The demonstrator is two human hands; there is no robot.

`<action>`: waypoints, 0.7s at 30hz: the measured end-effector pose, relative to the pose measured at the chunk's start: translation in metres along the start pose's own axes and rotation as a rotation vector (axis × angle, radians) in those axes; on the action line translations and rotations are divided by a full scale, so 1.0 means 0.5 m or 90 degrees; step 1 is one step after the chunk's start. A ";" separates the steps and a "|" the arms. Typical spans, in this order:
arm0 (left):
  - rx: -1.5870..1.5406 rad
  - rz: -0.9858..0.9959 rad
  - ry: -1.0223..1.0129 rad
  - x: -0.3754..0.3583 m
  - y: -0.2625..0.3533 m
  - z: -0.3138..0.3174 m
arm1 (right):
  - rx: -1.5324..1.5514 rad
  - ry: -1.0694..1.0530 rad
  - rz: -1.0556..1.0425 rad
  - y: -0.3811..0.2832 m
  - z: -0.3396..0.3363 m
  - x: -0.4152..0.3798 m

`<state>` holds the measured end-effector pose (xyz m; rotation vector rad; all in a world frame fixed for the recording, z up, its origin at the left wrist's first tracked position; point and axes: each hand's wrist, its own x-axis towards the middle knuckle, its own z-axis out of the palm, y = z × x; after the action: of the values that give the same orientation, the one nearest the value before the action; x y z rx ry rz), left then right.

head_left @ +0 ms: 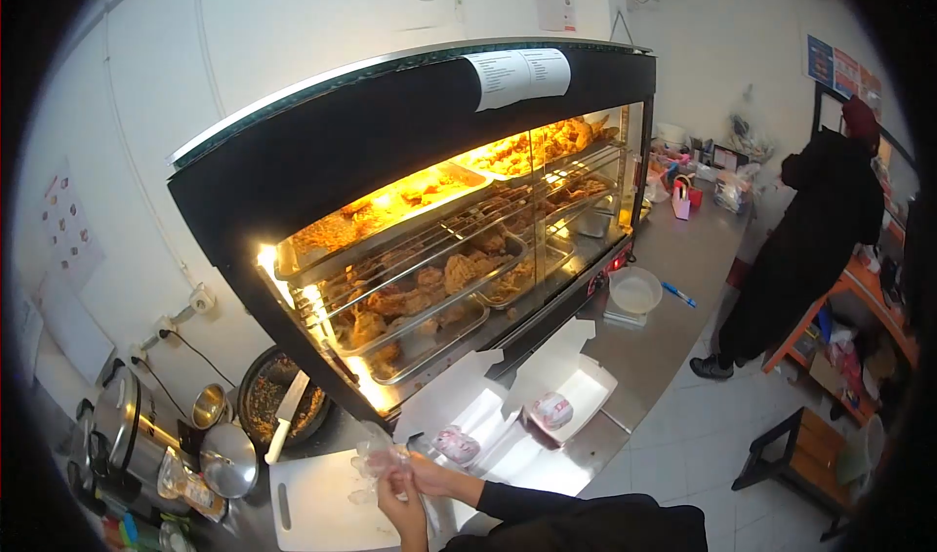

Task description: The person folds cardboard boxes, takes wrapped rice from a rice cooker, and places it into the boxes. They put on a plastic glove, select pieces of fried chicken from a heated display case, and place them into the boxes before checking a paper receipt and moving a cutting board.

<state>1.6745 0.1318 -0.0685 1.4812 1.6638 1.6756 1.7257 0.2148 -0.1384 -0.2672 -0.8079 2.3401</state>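
Observation:
My left hand (398,513) and my right hand (427,475) are close together over the right part of a white cutting board (310,503). Both are closed on a crumpled piece of clear plastic (376,457), its loose end puffing up above the fingers. Whether it is a bag or a glove I cannot tell. Just right of my hands stand two open white cardboard boxes, one nearer (444,401) and one farther (597,384). Each contains a small wrapped bundle with reddish print, the nearer bundle (455,445) and the farther bundle (553,409).
A lit glass warming cabinet (410,113) with trays of fried chicken (478,269) stands behind the boxes. A knife (289,408) rests across a dark stone mortar (256,396). Farther along the counter is a plastic tub (635,289). A person in black (805,230) stands at right.

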 end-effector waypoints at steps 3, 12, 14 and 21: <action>0.131 0.107 -0.159 -0.011 0.038 0.072 | 0.093 -0.025 0.000 -0.075 -0.027 -0.062; 0.125 0.247 -0.220 -0.040 0.114 0.174 | 0.305 -0.243 -0.100 -0.234 -0.003 -0.164; 0.103 0.305 -0.218 -0.053 0.143 0.191 | 0.247 -0.100 -0.086 -0.234 -0.018 -0.143; 0.072 0.217 -0.157 -0.062 0.121 0.180 | 0.278 -0.203 -0.048 -0.288 0.047 -0.160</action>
<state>1.7856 0.1376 -0.0496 2.0293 1.4568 1.4964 1.8517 0.2399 -0.0329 0.3230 -0.4172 2.4439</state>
